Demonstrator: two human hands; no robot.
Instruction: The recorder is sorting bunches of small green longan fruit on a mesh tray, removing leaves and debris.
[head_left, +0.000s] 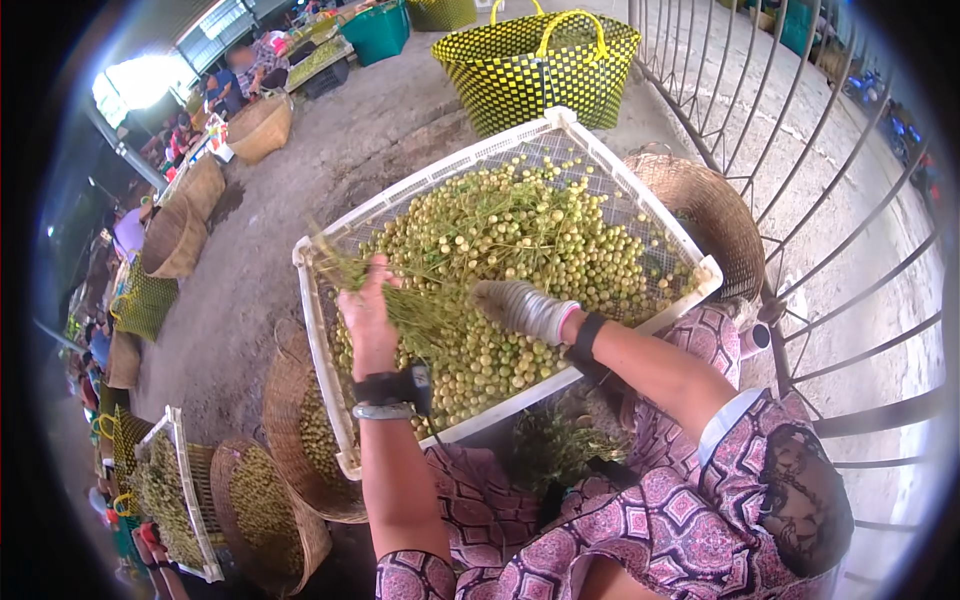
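Observation:
My bare left hand (366, 311) grips a bunch of thin green stems (427, 311) over the left part of a white plastic mesh tray (315, 337). My right hand (525, 309), in a grey striped glove, is low over the middle of the tray, its fingertips at the stems and fruits. Whether it holds any cannot be made out. Small round yellow-green fruits (480, 375) cover much of the mesh, with more loose stems (517, 210) tangled on top of the heap.
A yellow-and-black woven basket (540, 75) stands beyond the tray. Wicker baskets flank it at right (697, 210) and left (281, 397). Metal bars (750, 157) run along the right. Cut greenery (562, 446) lies below the tray, near my legs. Other people (259, 64) sit far left.

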